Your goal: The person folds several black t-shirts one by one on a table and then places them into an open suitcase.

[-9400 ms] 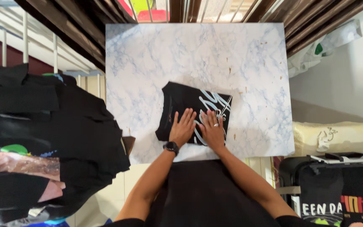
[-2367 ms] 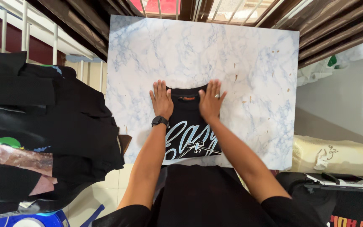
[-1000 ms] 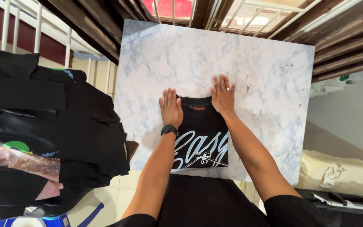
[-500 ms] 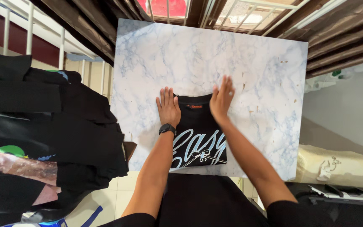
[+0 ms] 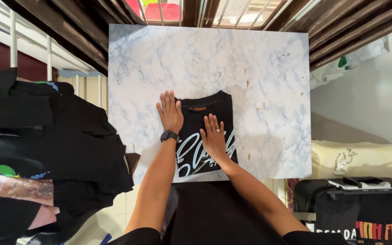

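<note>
A black t-shirt (image 5: 209, 111) with a pale blue script print lies folded into a narrow rectangle on the marble-patterned table (image 5: 259, 63), collar end pointing away from me. My left hand (image 5: 170, 112), with a black watch on its wrist, rests flat along the shirt's left edge near the collar, partly on the table. My right hand (image 5: 214, 138), wearing a ring, lies flat with fingers spread on the middle of the shirt, over the print.
A pile of dark garments (image 5: 46, 149) fills the left side. A cream bundle (image 5: 359, 159) sits at the right, above a black case with printed shirts (image 5: 368, 213). Window bars and dark wooden slats (image 5: 187, 9) run behind the table.
My right hand has left the collar corner and come down onto the middle of the shirt. The left hand stays at the left edge. The camera view shifted slightly.
</note>
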